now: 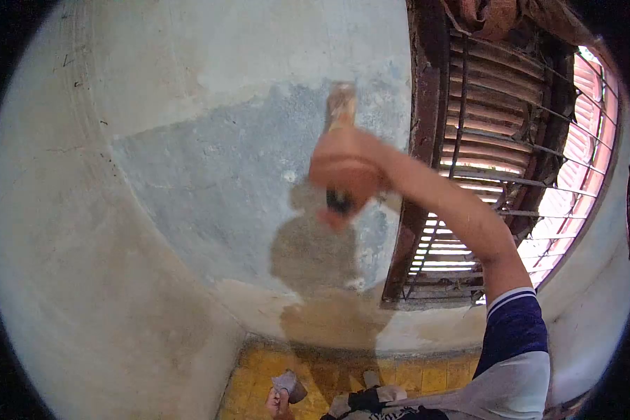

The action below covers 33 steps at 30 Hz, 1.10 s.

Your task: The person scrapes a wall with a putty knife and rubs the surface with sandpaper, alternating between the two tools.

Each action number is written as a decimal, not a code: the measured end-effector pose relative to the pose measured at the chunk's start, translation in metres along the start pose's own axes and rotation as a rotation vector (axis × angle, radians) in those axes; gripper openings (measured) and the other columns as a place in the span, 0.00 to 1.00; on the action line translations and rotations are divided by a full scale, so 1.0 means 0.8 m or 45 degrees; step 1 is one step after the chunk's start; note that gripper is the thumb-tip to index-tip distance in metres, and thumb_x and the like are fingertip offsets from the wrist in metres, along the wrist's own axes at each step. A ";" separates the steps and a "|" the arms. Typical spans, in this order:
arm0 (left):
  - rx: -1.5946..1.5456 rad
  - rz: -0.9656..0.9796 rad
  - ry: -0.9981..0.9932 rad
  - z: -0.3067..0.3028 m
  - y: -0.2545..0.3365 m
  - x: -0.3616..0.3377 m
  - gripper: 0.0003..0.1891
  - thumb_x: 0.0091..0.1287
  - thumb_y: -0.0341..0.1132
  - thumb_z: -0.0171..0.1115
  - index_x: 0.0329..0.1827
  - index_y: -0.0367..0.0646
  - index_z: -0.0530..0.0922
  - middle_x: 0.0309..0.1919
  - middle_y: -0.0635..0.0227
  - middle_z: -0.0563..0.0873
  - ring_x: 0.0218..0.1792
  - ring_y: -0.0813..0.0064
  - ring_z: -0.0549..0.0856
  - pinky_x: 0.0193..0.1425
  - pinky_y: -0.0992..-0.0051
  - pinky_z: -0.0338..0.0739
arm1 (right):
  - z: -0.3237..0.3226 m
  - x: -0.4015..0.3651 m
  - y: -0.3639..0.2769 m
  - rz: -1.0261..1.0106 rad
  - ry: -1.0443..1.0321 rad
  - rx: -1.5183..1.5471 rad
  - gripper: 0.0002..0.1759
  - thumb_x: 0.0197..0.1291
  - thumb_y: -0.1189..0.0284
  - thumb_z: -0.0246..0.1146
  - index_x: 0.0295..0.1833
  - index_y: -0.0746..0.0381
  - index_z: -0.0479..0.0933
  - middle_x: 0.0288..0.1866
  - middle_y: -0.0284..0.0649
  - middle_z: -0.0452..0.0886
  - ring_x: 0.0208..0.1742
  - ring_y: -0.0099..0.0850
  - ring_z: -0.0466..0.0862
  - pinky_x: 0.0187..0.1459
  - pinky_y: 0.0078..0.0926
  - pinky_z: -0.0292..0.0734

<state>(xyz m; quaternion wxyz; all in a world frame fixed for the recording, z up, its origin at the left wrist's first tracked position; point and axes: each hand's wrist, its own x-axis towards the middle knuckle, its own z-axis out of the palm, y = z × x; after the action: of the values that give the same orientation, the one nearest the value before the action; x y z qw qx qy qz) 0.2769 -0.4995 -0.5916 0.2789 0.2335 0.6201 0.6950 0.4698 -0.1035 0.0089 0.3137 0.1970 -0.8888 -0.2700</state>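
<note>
My right hand [351,162] is raised to the wall, closed around a paintbrush [341,105] blurred by motion. The brush's pale head points up over the top edge of a grey-blue patch [217,168] on the wall, and its dark handle end shows below my fist. Low in the view, my left hand [278,404] grips a small greyish cup [289,386] near my body. What is inside the cup cannot be made out.
To the right is a window with brown wooden louvres [490,91] and metal bars, with cloth [497,15] hanging at its top. A side wall [98,280] meets the patched wall at the left corner. Yellow tiles [427,374] cover the floor. My shadow falls on the wall.
</note>
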 end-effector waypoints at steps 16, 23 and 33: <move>-0.003 -0.011 0.021 -0.001 0.018 -0.007 0.12 0.80 0.39 0.60 0.47 0.37 0.79 0.29 0.78 0.73 0.31 0.83 0.69 0.34 0.75 0.65 | 0.007 0.006 -0.020 0.036 -0.196 0.044 0.20 0.51 0.54 0.71 0.22 0.56 0.75 0.19 0.40 0.75 0.23 0.41 0.80 0.30 0.41 0.76; 0.017 -0.008 0.009 0.006 0.025 -0.001 0.12 0.80 0.39 0.60 0.47 0.37 0.79 0.29 0.78 0.72 0.30 0.83 0.69 0.34 0.75 0.65 | -0.012 -0.028 0.075 0.068 0.170 -0.310 0.23 0.52 0.53 0.71 0.21 0.56 0.69 0.17 0.36 0.71 0.21 0.38 0.79 0.27 0.39 0.74; 0.023 -0.005 0.006 0.020 0.035 0.008 0.11 0.80 0.38 0.59 0.48 0.37 0.78 0.29 0.78 0.72 0.30 0.83 0.69 0.33 0.75 0.65 | 0.003 -0.024 0.039 0.051 0.109 -0.113 0.22 0.46 0.52 0.73 0.20 0.56 0.72 0.18 0.37 0.72 0.21 0.42 0.78 0.26 0.40 0.73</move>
<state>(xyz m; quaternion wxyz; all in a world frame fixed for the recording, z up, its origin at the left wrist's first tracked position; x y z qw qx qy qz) 0.2805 -0.4856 -0.5622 0.2768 0.2333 0.6276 0.6892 0.4770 -0.0685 0.0175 0.3653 0.1764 -0.8655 -0.2939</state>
